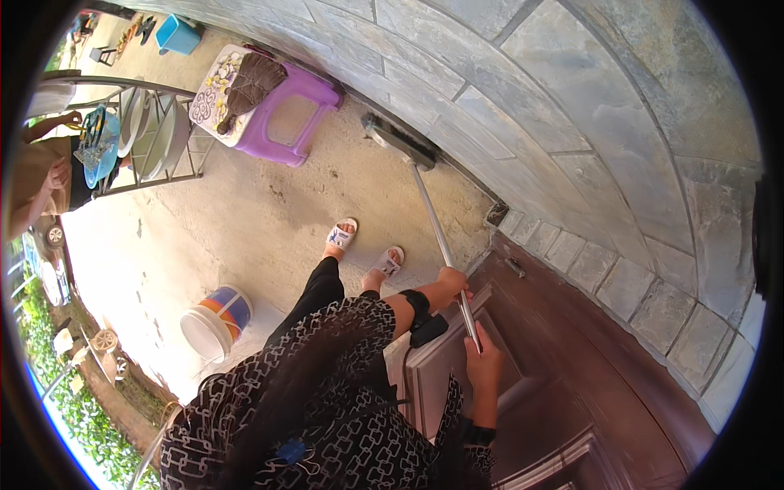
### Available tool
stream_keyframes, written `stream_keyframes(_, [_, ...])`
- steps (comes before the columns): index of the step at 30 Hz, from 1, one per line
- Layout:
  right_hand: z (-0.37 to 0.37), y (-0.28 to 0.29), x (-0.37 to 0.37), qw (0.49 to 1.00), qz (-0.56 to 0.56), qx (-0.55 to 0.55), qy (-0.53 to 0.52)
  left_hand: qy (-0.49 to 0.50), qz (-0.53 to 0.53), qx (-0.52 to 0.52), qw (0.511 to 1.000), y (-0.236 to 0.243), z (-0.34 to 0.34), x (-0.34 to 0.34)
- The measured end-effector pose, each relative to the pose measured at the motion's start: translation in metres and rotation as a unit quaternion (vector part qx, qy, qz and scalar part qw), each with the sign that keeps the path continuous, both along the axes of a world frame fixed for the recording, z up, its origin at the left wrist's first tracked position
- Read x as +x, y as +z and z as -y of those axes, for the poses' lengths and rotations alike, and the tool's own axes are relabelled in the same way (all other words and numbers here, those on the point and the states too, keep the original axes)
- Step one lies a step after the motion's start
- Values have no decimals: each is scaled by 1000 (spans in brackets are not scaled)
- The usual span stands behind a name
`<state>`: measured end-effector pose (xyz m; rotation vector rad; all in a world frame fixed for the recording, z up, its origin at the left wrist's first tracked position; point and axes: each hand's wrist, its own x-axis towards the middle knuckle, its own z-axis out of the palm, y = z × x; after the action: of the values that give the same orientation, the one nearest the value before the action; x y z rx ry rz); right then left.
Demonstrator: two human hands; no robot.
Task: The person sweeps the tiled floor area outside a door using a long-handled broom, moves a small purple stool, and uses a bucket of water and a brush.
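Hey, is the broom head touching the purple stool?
No, bare ground shows between the broom head and the stool.

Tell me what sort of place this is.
Probably a paved yard outside a building, perhaps a home: a brown panelled door beside a stone-tiled wall, sunlit concrete ground, and green plants at the lower left.

The left hand (454, 282) sits ahead of the right hand (485, 358) on a long silver metal-handled brush (437, 219), its head at the foot of a grey stone-tiled wall (531, 122); leftward, a purple plastic stool (260, 137) stands near the wall, a round white-orange-and-blue plastic bucket (227, 310) nearer the person.
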<state>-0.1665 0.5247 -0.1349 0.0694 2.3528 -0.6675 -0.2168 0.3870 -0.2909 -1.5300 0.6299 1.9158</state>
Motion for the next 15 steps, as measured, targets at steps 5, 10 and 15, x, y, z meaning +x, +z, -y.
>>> stream_keyframes(5, [31,50,37,998,63,24,-1,44,-50,49,997,41,24,47])
stream_keyframes(10, [94,44,43,998,-3,34,46,17,-77,111,991,24,44,44])
stream_keyframes(15, [185,5,29,993,51,16,103,31,-58,-17,998,-4,149,48])
